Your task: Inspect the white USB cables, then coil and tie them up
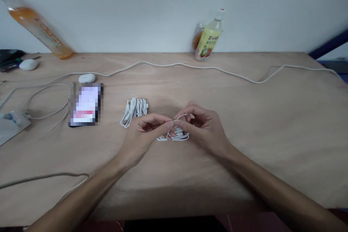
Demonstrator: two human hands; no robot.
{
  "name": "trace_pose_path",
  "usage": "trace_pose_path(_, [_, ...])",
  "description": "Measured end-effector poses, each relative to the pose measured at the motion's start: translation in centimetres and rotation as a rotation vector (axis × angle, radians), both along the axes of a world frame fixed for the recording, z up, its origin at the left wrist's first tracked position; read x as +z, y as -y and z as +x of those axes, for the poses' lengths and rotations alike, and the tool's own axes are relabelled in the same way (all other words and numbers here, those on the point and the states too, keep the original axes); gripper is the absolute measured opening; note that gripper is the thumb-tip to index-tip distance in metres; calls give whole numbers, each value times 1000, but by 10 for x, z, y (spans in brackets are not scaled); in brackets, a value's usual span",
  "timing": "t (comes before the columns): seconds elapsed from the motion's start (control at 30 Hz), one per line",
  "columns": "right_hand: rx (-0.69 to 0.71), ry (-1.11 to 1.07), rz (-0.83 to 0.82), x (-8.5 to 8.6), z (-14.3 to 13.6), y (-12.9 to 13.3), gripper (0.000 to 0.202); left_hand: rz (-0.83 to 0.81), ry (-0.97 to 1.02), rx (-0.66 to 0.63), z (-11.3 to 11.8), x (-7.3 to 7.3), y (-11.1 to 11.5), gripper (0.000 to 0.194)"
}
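Two hands pinch a thin white tie above a white cable

The yellow bottle point(208, 41) at the far side has dark Chinese writing on two lines, with red and green fruit drawn under it. The top line is bigger and seems to end in 奶, but I can't read it all. The big orange bottle point(40, 32) at the far left has orange writing that is too blurry to read. The phone point(86, 105) on the left has its screen covered in blurry squares.

The worktop point(252, 116) is light brown with soft wood lines. Its far edge meets a plain white wall point(114, 14). A dark blue bar point(330, 45) slants at the far right, and dark red floor point(241, 223) peeks out at the near edge.

The left hand point(146, 128) has its thumb and pointing finger pressed together on the thin white tie point(181, 116). The right hand point(208, 125) pinches the tie too, just beside it, with its other fingers curled. The white cable point(178, 139) is looped up right under both hands, near the middle. A bunch of white cables point(136, 107) lies just past the left hand. A long white cord point(174, 65) wiggles across the far part, and a white earbud case point(87, 78) sits near the phone.
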State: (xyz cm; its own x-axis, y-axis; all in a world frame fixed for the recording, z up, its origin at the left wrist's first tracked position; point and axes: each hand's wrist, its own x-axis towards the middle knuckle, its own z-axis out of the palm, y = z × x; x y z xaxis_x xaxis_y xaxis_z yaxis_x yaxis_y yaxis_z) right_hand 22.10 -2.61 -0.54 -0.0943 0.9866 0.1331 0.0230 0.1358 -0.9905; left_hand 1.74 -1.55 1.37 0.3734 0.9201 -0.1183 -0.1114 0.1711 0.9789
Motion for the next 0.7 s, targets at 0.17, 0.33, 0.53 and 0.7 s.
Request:
trace_pose_path(0.17, [41, -62, -49, 1, 0, -1, 10, -62, 41, -5, 0, 0, -1, 5])
trace_pose_path(0.33, [112, -97, -67, 5, 1, -2, 19, -108, 93, -47, -3, -1, -2, 5])
trace_pose_path(0.53, [108, -128, -67, 1, 0, -2, 24, -160, 123, -61, -4, -1, -1, 6])
trace_pose_path(0.7, [112, -104, -77, 2, 3, -4, 18, -33, 1, 39, -2, 4, -1, 5])
